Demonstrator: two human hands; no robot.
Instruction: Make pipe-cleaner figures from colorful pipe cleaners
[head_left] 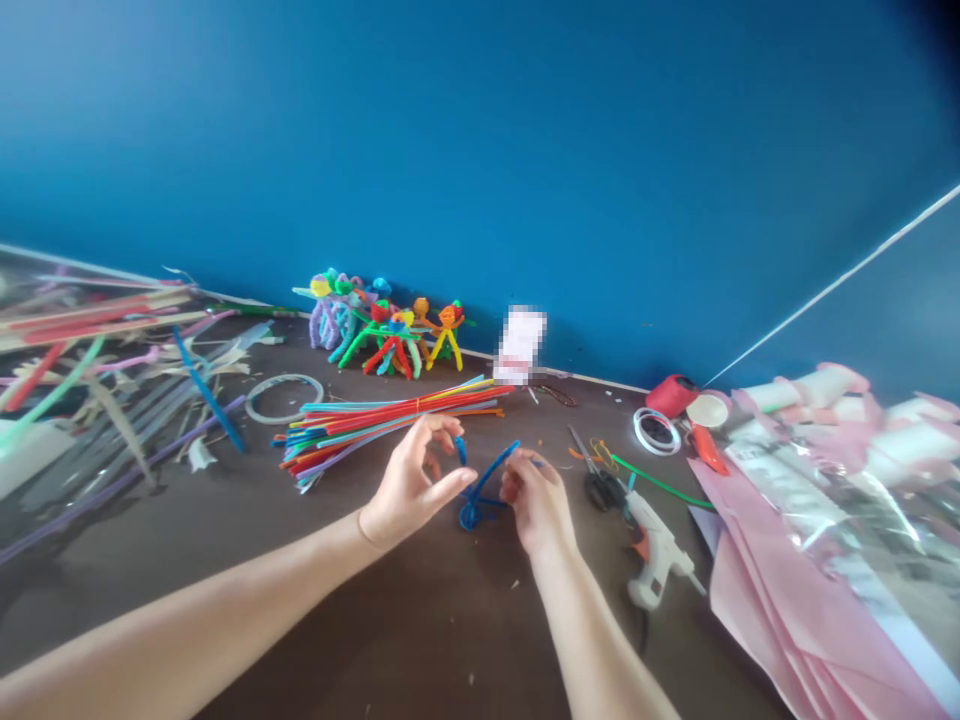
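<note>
A blue pipe cleaner figure (pixel 470 514) with a coiled round end and several limbs is between my hands, low over the dark table. My right hand (pixel 538 497) is closed, its thumb and fingers pinching one blue limb. On the other side, my left hand (pixel 420 478) has its thumb stretched away from its curved fingers. Another blue limb rises close to those fingertips, and no grip on it shows. Just beyond the left hand lies a bundle of colourful pipe cleaners (pixel 390 420).
Finished pipe cleaner figures (pixel 397 330) stand along the blue wall. To the right are scissors (pixel 600 485), a white glue gun (pixel 660 550), a tape roll (pixel 656 432) and pink sheets (pixel 772 600). Loose strips (pixel 112 400) heap at left, near a clear ring (pixel 283 400).
</note>
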